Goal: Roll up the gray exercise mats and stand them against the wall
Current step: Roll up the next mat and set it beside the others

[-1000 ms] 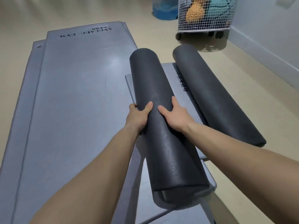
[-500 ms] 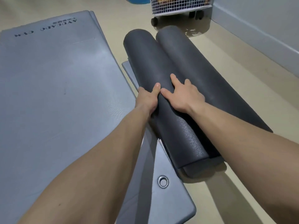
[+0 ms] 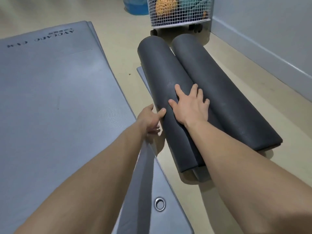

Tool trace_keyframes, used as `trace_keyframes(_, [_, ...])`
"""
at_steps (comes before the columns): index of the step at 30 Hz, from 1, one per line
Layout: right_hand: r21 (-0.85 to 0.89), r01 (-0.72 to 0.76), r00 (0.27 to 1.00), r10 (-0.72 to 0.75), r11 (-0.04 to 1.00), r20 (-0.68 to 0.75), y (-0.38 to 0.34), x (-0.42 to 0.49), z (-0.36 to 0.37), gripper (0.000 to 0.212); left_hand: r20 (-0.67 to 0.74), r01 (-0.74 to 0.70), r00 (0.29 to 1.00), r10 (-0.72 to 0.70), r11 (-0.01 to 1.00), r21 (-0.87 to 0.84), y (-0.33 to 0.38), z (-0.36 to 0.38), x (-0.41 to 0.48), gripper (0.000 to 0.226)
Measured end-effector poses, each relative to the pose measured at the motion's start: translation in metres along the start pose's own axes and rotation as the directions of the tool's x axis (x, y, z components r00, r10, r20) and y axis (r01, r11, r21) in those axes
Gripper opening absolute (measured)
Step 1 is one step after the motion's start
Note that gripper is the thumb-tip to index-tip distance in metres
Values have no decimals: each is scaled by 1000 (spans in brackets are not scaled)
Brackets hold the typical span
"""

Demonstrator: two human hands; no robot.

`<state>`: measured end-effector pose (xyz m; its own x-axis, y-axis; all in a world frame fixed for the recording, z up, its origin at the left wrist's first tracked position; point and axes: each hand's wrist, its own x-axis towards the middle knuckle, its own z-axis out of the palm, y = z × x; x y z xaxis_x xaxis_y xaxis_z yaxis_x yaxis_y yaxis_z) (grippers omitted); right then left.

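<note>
Two rolled mats lie side by side on the floor, touching along their length. The left roll (image 3: pixel 162 78) and the right roll (image 3: pixel 224 92) are both dark gray. Their long axes run away from the person, the far ends pointing toward a wire basket and the near ends angled out to the right. Neither roll stands upright, and both are apart from the wall.

The right hand (image 3: pixel 190 105) lies flat on top of the left roll, fingers spread and straight, the fingertips reaching the seam between the two rolls. The left hand (image 3: pixel 150 119) is at that roll's left flank. Its thumb touches the roll and its fingers curl downward by the edge of a lighter gray mat; I cannot tell whether they grip anything.

That lighter mat (image 3: pixel 170 220) runs under the left forearm and carries a metal grommet (image 3: pixel 160 203) near its corner. A thin gray edge (image 3: pixel 141 73) shows beside the left roll.

Farther left, flat gray mats (image 3: pixel 50 107) lie stacked, with lettering at the far end. The wire basket (image 3: pixel 179 22) holds orange and teal items, a blue container (image 3: pixel 135 5) sits beside it, and the wall (image 3: pixel 270 31) rises at the right above the beige floor (image 3: pixel 118 53).
</note>
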<state>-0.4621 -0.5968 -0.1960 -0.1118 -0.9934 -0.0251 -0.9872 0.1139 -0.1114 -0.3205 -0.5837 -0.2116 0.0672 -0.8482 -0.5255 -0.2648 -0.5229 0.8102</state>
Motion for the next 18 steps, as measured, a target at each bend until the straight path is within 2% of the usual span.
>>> trace_keyframes(3, [-157,74,996,-81,985,-38,-20,-9,-5,50,-37,-90,995,95,990,112,-37,-46,-41,71])
trace_keyframes(6, [-285,161,984,-175,945,-27,-46,-29,-4,47,-60,-128,985,164,914,386,-79,-108,-86,62])
trace_keyframes(10, [-268,343,934,-357,900,-7,-97,-74,10,43,-110,-64,982,151,825,561,-137,-184,-143,58])
trace_keyframes(14, [-164,567,824,-554,807,123,-153,-149,32,34,-51,-46,988,143,604,796,-208,-245,-201,64])
trace_keyframes(18, [-15,749,651,-733,662,198,-178,-263,49,34,68,-132,985,156,442,887,-272,-284,-275,69])
